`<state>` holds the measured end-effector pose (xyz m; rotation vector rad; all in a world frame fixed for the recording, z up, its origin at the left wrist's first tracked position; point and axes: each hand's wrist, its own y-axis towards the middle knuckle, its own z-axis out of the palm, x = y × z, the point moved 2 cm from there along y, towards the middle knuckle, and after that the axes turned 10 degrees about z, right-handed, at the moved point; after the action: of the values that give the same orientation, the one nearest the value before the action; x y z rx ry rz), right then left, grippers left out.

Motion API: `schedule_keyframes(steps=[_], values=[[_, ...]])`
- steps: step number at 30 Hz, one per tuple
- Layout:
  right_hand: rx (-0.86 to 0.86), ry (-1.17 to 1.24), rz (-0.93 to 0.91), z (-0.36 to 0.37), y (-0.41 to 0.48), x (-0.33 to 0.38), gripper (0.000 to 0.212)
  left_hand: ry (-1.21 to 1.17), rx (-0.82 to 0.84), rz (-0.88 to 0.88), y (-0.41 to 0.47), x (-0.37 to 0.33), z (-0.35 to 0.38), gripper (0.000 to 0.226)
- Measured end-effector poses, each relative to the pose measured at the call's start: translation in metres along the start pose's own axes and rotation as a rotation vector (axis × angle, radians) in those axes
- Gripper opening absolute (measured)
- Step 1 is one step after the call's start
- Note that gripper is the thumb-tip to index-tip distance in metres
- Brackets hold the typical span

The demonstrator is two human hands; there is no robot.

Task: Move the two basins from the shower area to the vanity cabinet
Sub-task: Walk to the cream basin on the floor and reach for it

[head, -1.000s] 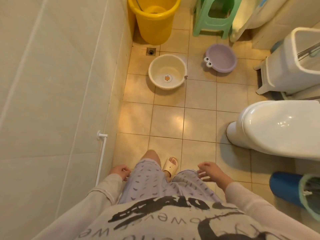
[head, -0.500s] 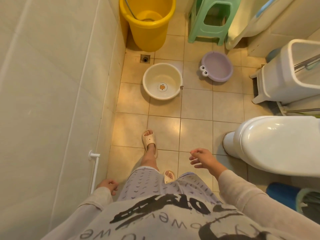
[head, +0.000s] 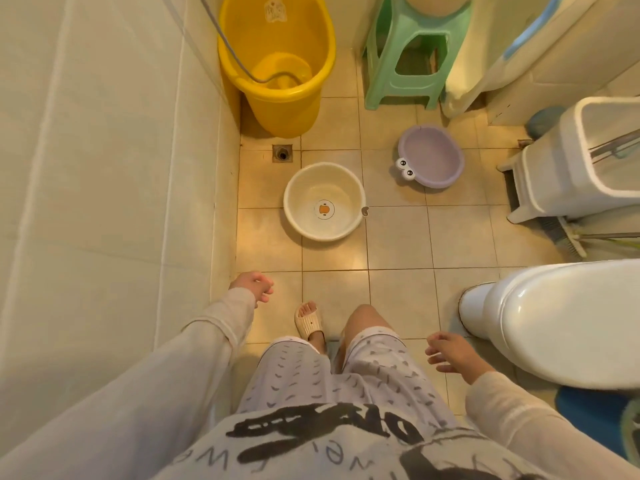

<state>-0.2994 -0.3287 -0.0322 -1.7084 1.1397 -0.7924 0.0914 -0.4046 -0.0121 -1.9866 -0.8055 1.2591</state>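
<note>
nearing cream basin [head: 324, 201] | left hand [head: 254, 286] raised forward, right hand [head: 451, 353] lowered | both hands loose, empty

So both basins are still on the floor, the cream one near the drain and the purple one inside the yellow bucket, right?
Not quite. The head view shows the purple basin on the floor tiles near the green stool, not in the yellow bucket. The cream basin does sit near the drain.

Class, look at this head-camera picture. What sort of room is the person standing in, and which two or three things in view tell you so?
Most likely a small home bathroom with a wash or shower corner. A white toilet stands at the right, a floor drain is set into the tiled floor, and a yellow bucket stands against the tiled wall.
</note>
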Motion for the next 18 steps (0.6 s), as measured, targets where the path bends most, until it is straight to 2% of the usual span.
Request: schedule_keyframes(steps=[5, 12, 15, 18], values=[[0.004, 0.027, 0.007, -0.008, 0.006, 0.041, 0.013, 0.06, -0.003, -0.044, 0.018, -0.016, -0.004, 0.029], [0.079, -0.033, -0.092, -0.019, 0.018, 0.141, 0.015, 0.101, -0.019, -0.287, 0.018, 0.023, -0.004, 0.014], [0.103, -0.061, -0.154, -0.031, 0.022, 0.189, 0.019, 0.016, -0.03, -0.417, 0.015, 0.031, 0.001, 0.008], [0.117, -0.106, -0.191, -0.045, 0.031, 0.225, 0.019, -0.041, -0.067, -0.441, 0.022, 0.022, 0.007, 0.01]])
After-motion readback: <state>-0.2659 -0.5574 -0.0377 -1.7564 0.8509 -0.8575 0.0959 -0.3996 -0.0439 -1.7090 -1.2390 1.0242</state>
